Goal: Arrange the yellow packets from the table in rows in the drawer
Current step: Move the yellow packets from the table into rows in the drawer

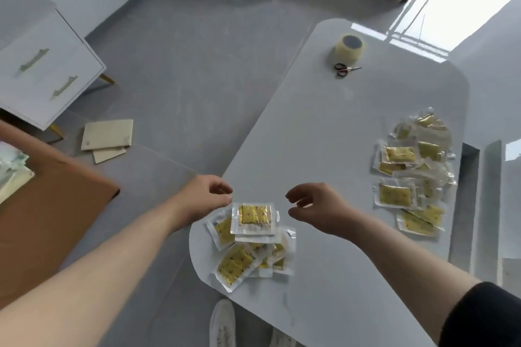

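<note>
**State.** The left hand (207, 194) and right hand (315, 208) hover on either side of the near pile (248, 248) of yellow packets. Both have loosely curled fingers and hold nothing. The near pile lies at 6 o'clock on the white table (324, 127), close to the rounded table edge. One top packet (255, 215) lies flat and square on the pile. The packets beneath it are fanned out at mixed angles. A second, larger pile (414, 172) lies at 4 o'clock, well apart from the hands. No packet is in a drawer in this view.

**Hazards.**
- The clear outer wrappers look glossy. A grip on the whole pile would probably let the lower packets slide out.
- The lowest packets lie near the table edge at 7 o'clock. A sweeping motion toward the body could push them onto the floor, beside the white shoe (222, 324).
- The white drawer cabinet (48, 70) stands at 10 o'clock, and both of its drawer fronts appear closed. Two loaded hands would leave none free for a handle.
- Cardboard pieces (108, 136) lie on the floor at 9 o'clock, between table and cabinet. They are a likely slip or trip point on that route.
- The tape roll (349, 48) and scissors (345, 68) at 1 o'clock lie clear of both piles and pose no evident risk.
</note>
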Tool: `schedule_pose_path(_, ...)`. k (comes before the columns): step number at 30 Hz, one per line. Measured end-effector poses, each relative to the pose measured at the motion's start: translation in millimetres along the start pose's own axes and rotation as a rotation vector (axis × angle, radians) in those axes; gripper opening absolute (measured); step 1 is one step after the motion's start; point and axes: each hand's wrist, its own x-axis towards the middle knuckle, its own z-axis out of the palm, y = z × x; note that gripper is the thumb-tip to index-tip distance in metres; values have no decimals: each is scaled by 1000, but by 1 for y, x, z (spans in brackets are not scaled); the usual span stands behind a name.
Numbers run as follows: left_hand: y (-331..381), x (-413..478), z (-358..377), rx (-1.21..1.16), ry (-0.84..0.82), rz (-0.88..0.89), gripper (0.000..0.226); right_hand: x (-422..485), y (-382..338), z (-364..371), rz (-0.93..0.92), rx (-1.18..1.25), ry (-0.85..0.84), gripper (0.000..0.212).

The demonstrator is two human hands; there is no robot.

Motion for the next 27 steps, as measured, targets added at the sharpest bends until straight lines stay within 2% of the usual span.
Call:
schedule_pose_path(6, -70, 45, 27, -6, -8, -82, 19, 51, 50, 63, 20, 3, -48, 32)
schedule_pose_path(13, -121, 90, 42, -8, 25, -114, 21, 123, 69, 106, -38, -69, -51, 41)
schedule_pose_path(18, -146, 111, 55, 1, 56, -103, 20, 154, 81, 123, -41, -184, -87, 45)
schedule_pose_path(27, -168, 121, 66, -19, 131, -72, 16, 168, 87, 134, -107, -484, -157, 72)
